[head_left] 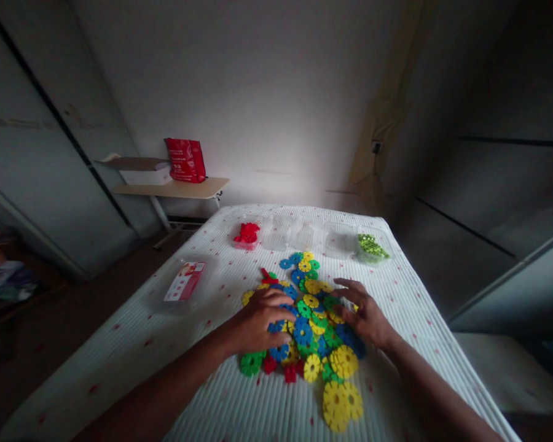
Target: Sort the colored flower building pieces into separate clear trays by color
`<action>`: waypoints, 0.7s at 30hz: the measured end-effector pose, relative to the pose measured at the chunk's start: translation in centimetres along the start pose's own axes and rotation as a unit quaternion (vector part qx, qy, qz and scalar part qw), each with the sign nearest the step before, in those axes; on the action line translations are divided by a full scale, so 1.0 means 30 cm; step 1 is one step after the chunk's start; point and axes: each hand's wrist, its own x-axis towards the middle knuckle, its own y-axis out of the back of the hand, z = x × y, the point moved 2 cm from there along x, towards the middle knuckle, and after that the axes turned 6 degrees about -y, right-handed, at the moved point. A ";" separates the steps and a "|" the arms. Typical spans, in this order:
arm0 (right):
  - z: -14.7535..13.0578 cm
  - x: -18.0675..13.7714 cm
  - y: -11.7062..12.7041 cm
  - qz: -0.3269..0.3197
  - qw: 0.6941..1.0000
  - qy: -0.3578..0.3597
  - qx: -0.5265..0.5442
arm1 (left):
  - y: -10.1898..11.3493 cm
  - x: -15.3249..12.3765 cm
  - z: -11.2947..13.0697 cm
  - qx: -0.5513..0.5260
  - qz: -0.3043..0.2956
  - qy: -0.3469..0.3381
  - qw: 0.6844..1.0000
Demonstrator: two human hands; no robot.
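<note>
A loose pile of notched plastic discs lies on the bed-like surface, with blue discs (303, 331), yellow discs (343, 362) and green discs (251, 363) mixed together. My left hand (263, 320) rests over the pile's left side, its fingers apart and touching discs. On the right side, my right hand (365, 314) reaches in with spread fingers near blue and green discs. Neither hand visibly grips a piece, though the fingertips partly hide what lies under them. Red pieces (290, 372) sit at the near edge, and a red stick-like piece (268, 276) lies beyond my left hand.
Clear plastic containers stand in a row at the far side: one with red pieces (247, 233), one with light green pieces (372, 245). A clear lidded box with a label (185, 281) is at left. A side table (188, 188) holds a red bag (185, 161).
</note>
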 end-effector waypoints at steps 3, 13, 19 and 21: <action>-0.072 -0.012 -0.050 -0.067 0.988 0.101 -0.099 | -0.047 -0.048 0.036 0.044 -0.045 -0.005 0.998; 0.030 -0.011 0.009 -0.042 0.985 0.050 -0.157 | -0.097 -0.070 -0.003 0.079 0.027 0.059 0.995; 0.034 -0.008 0.052 -0.011 0.980 0.012 -0.198 | -0.097 -0.082 0.010 0.061 0.053 0.049 0.996; 0.005 -0.008 0.054 0.002 0.985 0.038 -0.170 | -0.095 -0.085 0.014 0.060 0.044 0.039 0.996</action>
